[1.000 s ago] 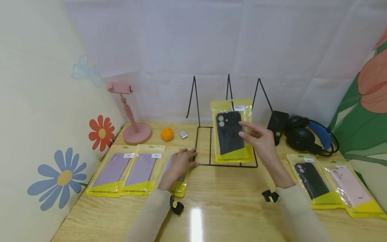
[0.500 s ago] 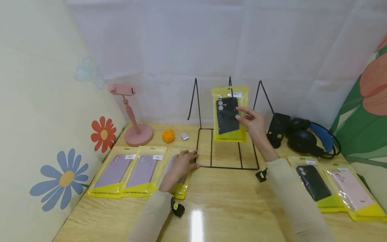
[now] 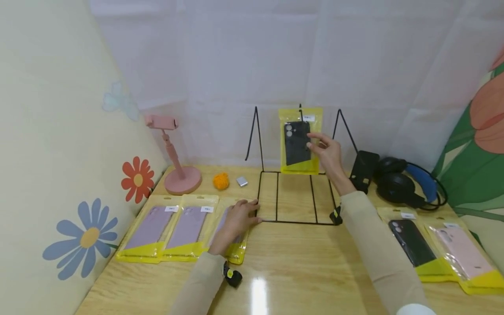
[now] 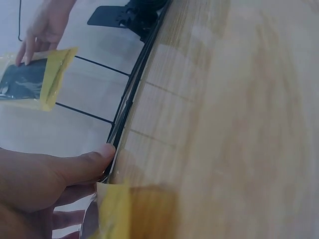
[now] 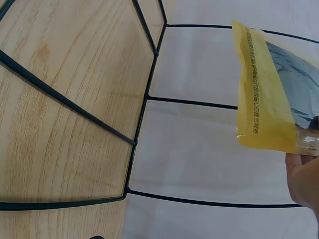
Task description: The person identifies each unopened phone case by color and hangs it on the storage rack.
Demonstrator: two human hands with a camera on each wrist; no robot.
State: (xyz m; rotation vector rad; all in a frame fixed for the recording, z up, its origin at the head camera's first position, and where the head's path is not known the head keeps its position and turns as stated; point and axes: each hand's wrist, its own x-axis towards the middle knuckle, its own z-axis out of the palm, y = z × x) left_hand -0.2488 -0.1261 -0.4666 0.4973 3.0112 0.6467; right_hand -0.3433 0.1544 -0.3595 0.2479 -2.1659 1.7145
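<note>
My right hand (image 3: 330, 155) pinches the right edge of a bagged black phone case (image 3: 297, 142), held upright at the back of the black wire display rack (image 3: 299, 222). The rack's middle prong (image 3: 301, 114) shows in front of the bag's top. In the right wrist view the bag's yellow bottom (image 5: 264, 89) faces the camera, and the fingers are mostly out of frame. My left hand (image 3: 236, 218) grips the rack's front left corner, its thumb (image 4: 92, 164) against the base wire. Under that hand lies a bagged purple phone case (image 3: 220, 218), partly covered.
Two more bagged purple cases (image 3: 151, 227) lie at left. Bagged black (image 3: 412, 243) and pink (image 3: 460, 251) cases lie at right. Behind stand a pink phone stand (image 3: 183, 180), orange ball (image 3: 221, 180), small silver block (image 3: 242, 181), black phone holder (image 3: 364, 168) and headphones (image 3: 395, 186).
My right hand has carried the bagged black case up and back to the rack's middle prong, which now shows in front of the bag. The left hand stays at the rack's corner.
</note>
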